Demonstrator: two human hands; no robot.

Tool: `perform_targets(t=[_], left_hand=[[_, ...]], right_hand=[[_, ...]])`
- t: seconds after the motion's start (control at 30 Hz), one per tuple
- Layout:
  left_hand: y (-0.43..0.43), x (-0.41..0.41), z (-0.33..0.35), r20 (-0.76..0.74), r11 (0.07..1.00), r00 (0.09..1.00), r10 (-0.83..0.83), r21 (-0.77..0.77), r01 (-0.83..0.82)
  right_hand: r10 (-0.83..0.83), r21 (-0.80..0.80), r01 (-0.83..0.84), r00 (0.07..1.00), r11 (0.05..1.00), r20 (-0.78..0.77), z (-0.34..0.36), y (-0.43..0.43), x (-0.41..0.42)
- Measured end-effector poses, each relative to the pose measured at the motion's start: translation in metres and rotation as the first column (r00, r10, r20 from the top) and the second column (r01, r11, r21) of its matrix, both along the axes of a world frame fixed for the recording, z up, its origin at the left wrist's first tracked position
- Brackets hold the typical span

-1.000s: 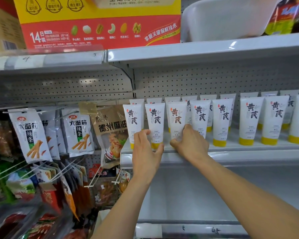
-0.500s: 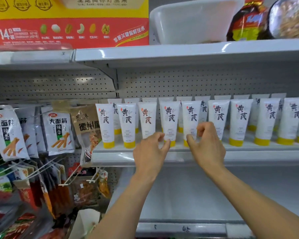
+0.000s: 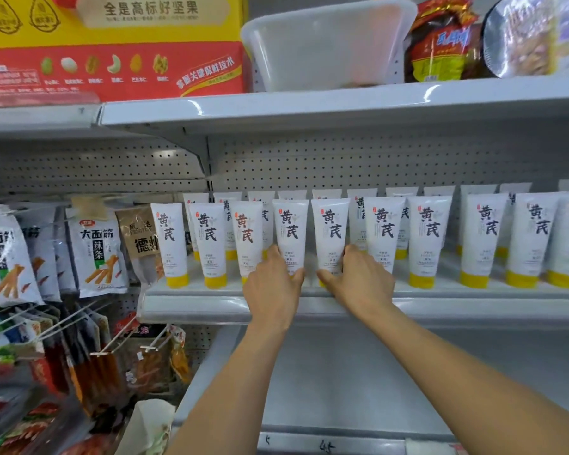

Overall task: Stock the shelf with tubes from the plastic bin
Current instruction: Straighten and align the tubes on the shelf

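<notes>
While shelved upright, one tube (image 3: 290, 229) is being clasped in the curled left hand (image 3: 271, 287), a second tube (image 3: 330, 229) in the right hand (image 3: 358, 284).

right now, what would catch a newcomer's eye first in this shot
A long row of white tubes with yellow caps stands cap-down along the middle shelf, with both hands on it: the left hand grips the fourth front tube, the right hand the fifth front tube. Above, a white plastic bin sits on the upper shelf beside a red and yellow box.
</notes>
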State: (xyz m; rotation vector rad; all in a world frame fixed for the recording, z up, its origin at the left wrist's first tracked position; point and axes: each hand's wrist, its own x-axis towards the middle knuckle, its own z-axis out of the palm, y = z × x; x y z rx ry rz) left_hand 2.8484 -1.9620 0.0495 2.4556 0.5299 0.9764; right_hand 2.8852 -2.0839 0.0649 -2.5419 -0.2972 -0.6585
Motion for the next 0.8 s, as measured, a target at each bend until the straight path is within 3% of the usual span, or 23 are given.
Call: perform_targets(t=[0.53, 0.63, 0.7, 0.8], left_hand=[[-0.003, -0.004, -0.007, 0.041, 0.998, 0.998, 0.057, -0.009, -0.056], [-0.018, -0.021, -0.007, 0.192, 0.997, 0.979, 0.073, 0.023, -0.078], [-0.036, -0.025, -0.004, 0.258, 0.999, 0.966, -0.015, 0.046, 0.003], [-0.070, -0.020, 0.002, 0.194, 0.989, 0.970, -0.145, 0.032, 0.142]], right_hand=[[0.109, 0.047, -0.110, 0.994, 0.993, 0.017, -0.008, -0.016, -0.003], [0.170, 0.040, -0.176, 0.978, 0.984, 0.125, -0.015, -0.032, -0.009], [0.183, 0.032, -0.195, 0.955, 0.980, 0.235, -0.019, -0.049, -0.012], [0.109, 0.133, -0.158, 0.942, 0.978, 0.318, -0.019, -0.082, -0.009]])
